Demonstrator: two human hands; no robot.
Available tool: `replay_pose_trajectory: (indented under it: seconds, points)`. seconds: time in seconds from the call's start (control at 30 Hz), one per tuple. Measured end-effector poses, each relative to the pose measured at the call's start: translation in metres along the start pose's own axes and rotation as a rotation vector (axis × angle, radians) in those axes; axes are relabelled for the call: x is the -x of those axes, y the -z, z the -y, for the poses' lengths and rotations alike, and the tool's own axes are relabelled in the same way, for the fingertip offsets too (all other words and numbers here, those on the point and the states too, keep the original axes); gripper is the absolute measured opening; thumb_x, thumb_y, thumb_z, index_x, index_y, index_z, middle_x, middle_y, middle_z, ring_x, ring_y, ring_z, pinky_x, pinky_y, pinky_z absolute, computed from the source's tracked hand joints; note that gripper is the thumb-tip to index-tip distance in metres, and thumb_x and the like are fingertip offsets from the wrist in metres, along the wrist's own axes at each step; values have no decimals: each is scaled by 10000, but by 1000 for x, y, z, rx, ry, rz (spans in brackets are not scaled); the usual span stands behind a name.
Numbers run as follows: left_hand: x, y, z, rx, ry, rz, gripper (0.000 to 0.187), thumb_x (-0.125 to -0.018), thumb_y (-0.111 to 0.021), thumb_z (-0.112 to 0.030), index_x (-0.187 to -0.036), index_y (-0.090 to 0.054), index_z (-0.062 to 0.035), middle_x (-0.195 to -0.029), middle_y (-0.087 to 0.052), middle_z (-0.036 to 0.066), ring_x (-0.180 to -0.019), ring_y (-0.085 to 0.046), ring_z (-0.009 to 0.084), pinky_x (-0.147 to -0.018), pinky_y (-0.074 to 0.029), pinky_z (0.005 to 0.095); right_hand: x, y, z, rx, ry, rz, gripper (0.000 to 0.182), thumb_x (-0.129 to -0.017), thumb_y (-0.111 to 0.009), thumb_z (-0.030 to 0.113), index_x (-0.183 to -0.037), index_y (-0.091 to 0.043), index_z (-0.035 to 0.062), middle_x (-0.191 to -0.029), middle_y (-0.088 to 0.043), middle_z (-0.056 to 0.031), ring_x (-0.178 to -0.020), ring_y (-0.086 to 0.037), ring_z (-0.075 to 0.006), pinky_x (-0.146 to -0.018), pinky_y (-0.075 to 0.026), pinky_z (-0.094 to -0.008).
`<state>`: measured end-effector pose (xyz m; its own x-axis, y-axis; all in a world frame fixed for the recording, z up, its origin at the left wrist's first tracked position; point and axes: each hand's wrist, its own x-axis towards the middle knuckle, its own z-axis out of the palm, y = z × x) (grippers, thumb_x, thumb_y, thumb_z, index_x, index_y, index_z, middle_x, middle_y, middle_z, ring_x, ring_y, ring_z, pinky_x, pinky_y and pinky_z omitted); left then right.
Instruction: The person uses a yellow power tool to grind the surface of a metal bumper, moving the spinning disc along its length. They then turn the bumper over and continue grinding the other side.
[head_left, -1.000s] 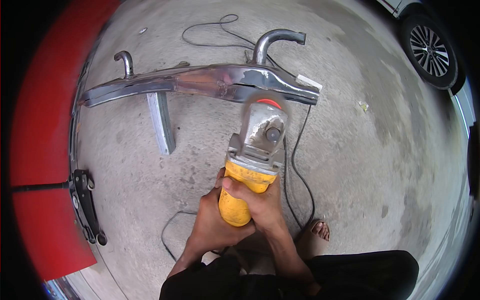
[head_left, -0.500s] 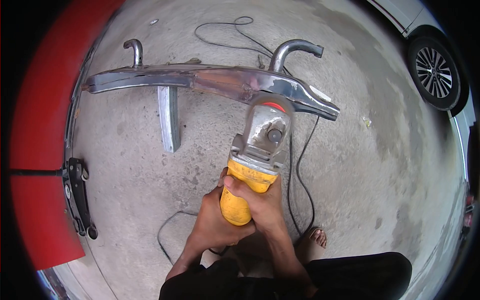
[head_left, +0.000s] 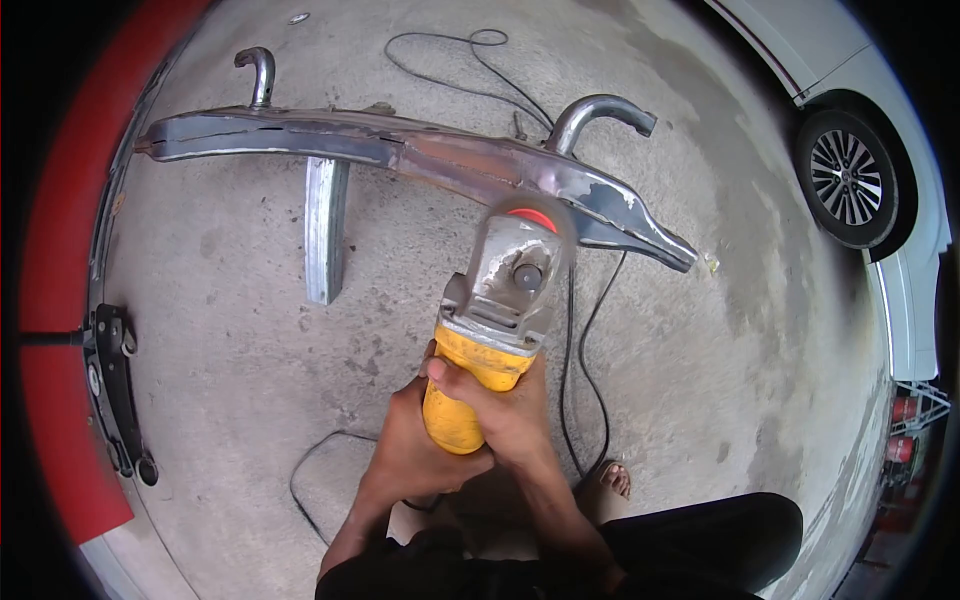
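Grinding step, judged from the grip and tool position: the grinder is being worked on the metal bar lying on the concrete floor.

Procedure, as advice:
- Keep both hands wrapped on the yellow body, wrists straight, elbows in
- Hold the disc at a shallow angle to the bar surface; let the disc cut, no heavy downward force
- Sweep along the bar, don't dwell on one spot, or the metal may gouge or overheat
- Keep the cord behind and to the side of the disc; it runs on the floor just right of the tool and passes under the bar, so risk of a snag
- The bare foot is near the work zone; keep sparks and disc pointed away from it

Hand state: left hand closed around the rear of the yellow body from below/left; right hand closed over the top, thumb across the housing. Both gripping firmly, no free fingers.

Position: the bar lies crosswise ahead of the hands, well beyond them, with only the tool head reaching it. The disc end meets the bar at its right part, near the curved pipe & the bare-metal patch. A short upright leg projects from the bar toward the person, left of the tool. Car wheel well apart at right
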<state>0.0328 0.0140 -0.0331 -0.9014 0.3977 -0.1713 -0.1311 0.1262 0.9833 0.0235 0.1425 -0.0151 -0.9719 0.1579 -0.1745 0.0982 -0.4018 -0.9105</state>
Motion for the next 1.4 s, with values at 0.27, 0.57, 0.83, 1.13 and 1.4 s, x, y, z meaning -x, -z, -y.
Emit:
replay_pose_trajectory:
  seconds: [0.27, 0.57, 0.83, 1.13, 1.4]
  points:
    - [-8, 27, 17, 83, 65, 20, 649, -615, -913, -107, -1179, -625, 30, -1043, -740, 105, -967, -723, 170, -877, -585, 351, -17, -22, -16, 86, -41, 7, 316, -844, -871, 46, -1127, -736, 8, -1000, -763, -51, -901, -725, -127, -817, -587, -307]
    - [-26, 56, 43, 122, -8, -52, 649, -622, -912, -99, -1195, -630, 17, -1057, -741, 108, -983, -727, 178, -884, -584, 352, -50, -46, -38, 173, -79, 61, 297, -836, -883, 71, -1093, -747, 13, -996, -769, -49, -896, -727, -128, -816, -584, -300]
    - [-29, 57, 31, 121, -30, 35, 664, -657, -923, -149, -1233, -631, 10, -1101, -744, 150, -1042, -749, 223, -923, -580, 374, -31, -25, -49, 181, -86, 65, 442, -858, -838, 51, -1244, -636, -21, -1072, -730, -115, -982, -711, -208, -878, -580, -372]
    - [-41, 64, 48, 116, -85, 65, 776, -650, -934, -142, -1302, -551, 32, -1152, -717, 159, -1063, -706, 189, -931, -560, 351, -46, -35, -49, 108, 3, 5, 343, -839, -837, 11, -1144, -684, -20, -1006, -752, -98, -911, -729, -177, -834, -594, -333]
    - [-55, 109, 86, 102, -103, -90, 766, -605, -942, -106, -1264, -578, 33, -1123, -715, 125, -1042, -701, 187, -927, -566, 353, -93, -67, -99, 93, -65, 148, 469, -846, -799, 105, -1258, -602, -3, -1008, -724, -164, -941, -709, -247, -849, -578, -373]
